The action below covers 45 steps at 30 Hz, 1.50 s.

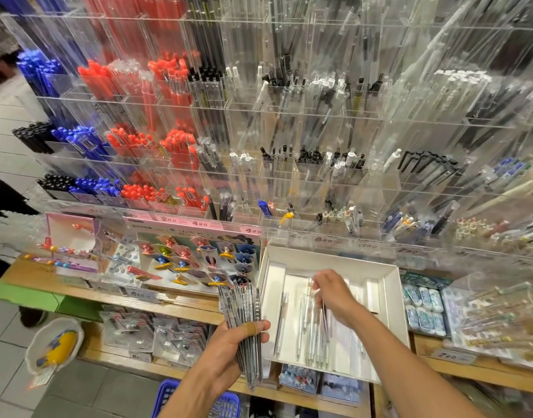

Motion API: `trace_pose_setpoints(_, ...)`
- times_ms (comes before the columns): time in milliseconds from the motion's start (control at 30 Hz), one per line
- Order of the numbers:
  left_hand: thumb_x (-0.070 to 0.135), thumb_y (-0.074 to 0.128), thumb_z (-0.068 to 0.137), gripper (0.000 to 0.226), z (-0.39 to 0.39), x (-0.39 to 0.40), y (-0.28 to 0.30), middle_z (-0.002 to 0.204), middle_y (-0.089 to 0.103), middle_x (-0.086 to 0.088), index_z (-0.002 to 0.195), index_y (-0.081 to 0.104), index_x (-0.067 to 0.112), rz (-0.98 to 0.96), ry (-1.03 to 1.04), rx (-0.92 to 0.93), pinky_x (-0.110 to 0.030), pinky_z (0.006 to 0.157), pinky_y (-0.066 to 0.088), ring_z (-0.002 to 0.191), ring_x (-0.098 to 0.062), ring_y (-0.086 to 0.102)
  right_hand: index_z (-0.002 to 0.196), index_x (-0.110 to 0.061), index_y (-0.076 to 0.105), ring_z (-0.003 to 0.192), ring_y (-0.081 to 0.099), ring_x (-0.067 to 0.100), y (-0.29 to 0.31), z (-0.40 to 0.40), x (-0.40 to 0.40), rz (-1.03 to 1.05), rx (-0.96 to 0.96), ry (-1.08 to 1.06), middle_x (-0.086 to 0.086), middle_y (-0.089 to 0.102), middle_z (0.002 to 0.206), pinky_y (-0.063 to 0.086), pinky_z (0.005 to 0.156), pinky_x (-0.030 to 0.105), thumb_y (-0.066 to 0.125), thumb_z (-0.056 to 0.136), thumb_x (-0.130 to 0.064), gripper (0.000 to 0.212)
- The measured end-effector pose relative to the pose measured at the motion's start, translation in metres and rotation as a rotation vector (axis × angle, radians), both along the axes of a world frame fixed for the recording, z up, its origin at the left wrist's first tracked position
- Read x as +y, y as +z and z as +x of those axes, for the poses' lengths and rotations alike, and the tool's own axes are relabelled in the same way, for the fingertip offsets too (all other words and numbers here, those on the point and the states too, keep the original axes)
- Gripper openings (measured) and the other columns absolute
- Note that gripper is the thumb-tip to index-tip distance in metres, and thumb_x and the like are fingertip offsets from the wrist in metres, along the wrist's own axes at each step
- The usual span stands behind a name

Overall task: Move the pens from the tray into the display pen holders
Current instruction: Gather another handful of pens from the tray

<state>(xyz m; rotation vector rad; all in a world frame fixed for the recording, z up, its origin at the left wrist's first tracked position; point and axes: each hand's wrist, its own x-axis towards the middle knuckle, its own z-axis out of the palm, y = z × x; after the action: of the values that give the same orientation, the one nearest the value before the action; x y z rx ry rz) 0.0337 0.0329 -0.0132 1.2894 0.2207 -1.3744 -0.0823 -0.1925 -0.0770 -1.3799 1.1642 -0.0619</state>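
Head view, looking down at a stationery display; the white tray is taken as the landmark. It sits on a wooden shelf, open side up, tilted a little toward the person. Loose clear-barrelled pens lie lengthwise inside it, most gathered near its middle and front edge, with one pair apart by its left wall. Right hand is over the tray's middle, fingers curled downward and pinching a dark slim pen that hangs from them over the loose pens; whether the thumb touches it cannot be told. Left hand is just left of the tray, outside its wall, fingers wrapped tight around a thick bundle of pens held upright, tops fanned above the fist, tips poking out below. Index finger carries a tan plaster. Behind and above the tray rises the wall of clear acrylic pen holders, rows of compartments: blue and black pens far to the upper left, red ones nearer, clear, white and black ones straight above the tray. Price tags run along the rail just behind the tray. Left of the tray, a card of small character clips. Right of it, packs of erasers. Below the tray's front edge, a blue basket on the floor.
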Motion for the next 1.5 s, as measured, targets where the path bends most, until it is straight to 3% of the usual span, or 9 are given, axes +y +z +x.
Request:
trace_pose_setpoints(100, 0.003, 0.084, 0.057, 0.063, 0.0, 0.0, -0.001, 0.104, 0.072, -0.027, 0.113, 0.061, -0.014, 0.004, 0.005, -0.003, -0.035, 0.063, 0.057, 0.072, -0.027, 0.07, 0.107, -0.018, 0.057, 0.068, 0.058, 0.015, -0.015, 0.029, 0.026, -0.01, 0.167, 0.256, 0.004, 0.063, 0.1, 0.042, 0.05, 0.024, 0.047, 0.096, -0.016, 0.015)
trace_pose_setpoints(233, 0.001, 0.085, 0.06, 0.069, 0.003, 0.001, -0.004, 0.104, 0.071, -0.028, 0.121, 0.056, -0.015, 0.011, 0.019, 0.005, -0.032, 0.059, 0.057, 0.073, -0.028, 0.071, 0.132, -0.01, 0.054, 0.114, 0.059, 0.025, -0.031, 0.047, 0.041, -0.141, 0.304, 0.428, 0.009, 0.058, 0.131, 0.046, 0.086, 0.026, 0.05, 0.091, -0.009, 0.041)
trace_pose_setpoints(433, 0.005, 0.09, 0.058, 0.076, 0.006, 0.003, -0.008, 0.106, 0.071, -0.027, 0.123, 0.055, -0.013, 0.023, 0.01, 0.007, -0.032, 0.062, 0.057, 0.078, -0.028, 0.072, 0.113, -0.011, 0.064, 0.083, 0.061, 0.022, -0.031, 0.05, 0.038, -0.231, 0.335, 0.549, 0.011, 0.067, 0.11, 0.045, 0.063, 0.023, 0.044, 0.087, -0.006, 0.033)
trace_pose_setpoints(600, 0.005, 0.088, 0.059, 0.072, 0.006, 0.0, -0.006, 0.106, 0.071, -0.027, 0.122, 0.057, -0.012, 0.013, -0.002, -0.007, -0.034, 0.064, 0.058, 0.078, -0.028, 0.072, 0.096, -0.013, 0.055, 0.079, 0.058, 0.022, -0.033, 0.045, 0.043, -0.352, 0.46, 0.61, 0.005, 0.061, 0.095, 0.044, 0.064, 0.027, 0.055, 0.088, -0.013, 0.008)
trace_pose_setpoints(867, 0.008, 0.087, 0.055, 0.071, 0.006, 0.0, -0.008, 0.102, 0.073, -0.024, 0.118, 0.061, -0.013, 0.019, -0.011, -0.029, -0.03, 0.061, 0.057, 0.075, -0.025, 0.073, 0.104, -0.01, 0.052, 0.091, 0.063, 0.027, -0.03, 0.041, 0.054, -0.48, 0.597, 0.644, 0.008, 0.06, 0.097, 0.047, 0.068, 0.032, 0.056, 0.087, -0.007, 0.017)
trace_pose_setpoints(1000, 0.006, 0.084, 0.06, 0.063, 0.009, 0.004, -0.009, 0.101, 0.073, -0.025, 0.115, 0.062, -0.013, 0.001, 0.018, -0.023, -0.031, 0.061, 0.058, 0.078, -0.027, 0.074, 0.084, -0.013, 0.051, 0.074, 0.061, 0.017, -0.019, 0.031, 0.034, -0.19, 0.271, 0.362, 0.0, 0.058, 0.081, 0.045, 0.066, 0.027, 0.051, 0.097, -0.027, 0.019)
trace_pose_setpoints(1233, 0.008, 0.088, 0.058, 0.055, 0.007, 0.031, -0.002, 0.095, 0.071, -0.026, 0.105, 0.068, -0.013, -0.061, 0.12, 0.015, -0.039, 0.07, 0.061, 0.08, -0.03, 0.072, 0.105, -0.005, 0.053, 0.058, 0.058, 0.019, 0.026, 0.012, 0.027, 0.389, -0.124, 0.026, 0.005, 0.056, 0.066, 0.053, 0.054, 0.033, 0.05, 0.101, -0.024, 0.02)
trace_pose_setpoints(1367, 0.012, 0.091, 0.056, 0.051, -0.003, 0.067, 0.001, 0.091, 0.071, -0.026, 0.097, 0.072, -0.011, -0.089, 0.258, -0.009, -0.035, 0.066, 0.061, 0.075, -0.029, 0.072, 0.108, -0.006, 0.046, 0.044, 0.038, 0.01, 0.056, 0.033, 0.042, 0.486, -0.216, 0.076, -0.002, 0.043, 0.055, 0.037, 0.04, 0.025, 0.047, 0.102, -0.028, 0.022)
trace_pose_setpoints(1500, 0.006, 0.082, 0.065, 0.043, -0.038, 0.112, -0.008, 0.083, 0.071, -0.022, 0.101, 0.068, -0.013, -0.051, 0.564, 0.004, -0.029, 0.058, 0.058, 0.067, -0.025, 0.071, 0.099, -0.002, 0.05, 0.053, 0.043, 0.01, 0.083, 0.056, 0.085, 0.59, -0.254, 0.357, 0.005, 0.048, 0.07, 0.041, 0.045, 0.021, 0.053, 0.098, -0.012, 0.01)
